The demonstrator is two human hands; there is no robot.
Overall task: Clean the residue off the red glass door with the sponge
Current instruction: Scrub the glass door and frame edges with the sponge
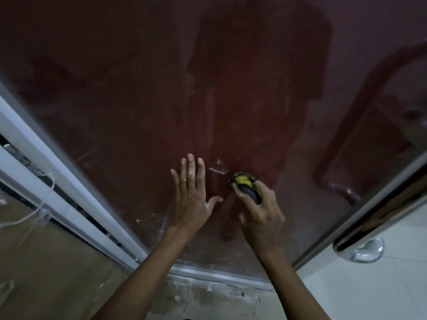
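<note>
Red glass door (138,100) — left hand (191,197) flat, fingers spread; right hand (261,215) grips sponge (242,181); chrome handle (369,218) right.

No words, numbers or signs can be read here; the red glass door (138,100) has none; the sponge (242,181) shows no brand name.

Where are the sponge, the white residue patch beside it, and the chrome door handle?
sponge (242,181), head view, on its yellow top above the fingers.
white residue patch (218,168), head view, on the smear's middle.
chrome door handle (379,218), head view, on the shiny bar.
</note>
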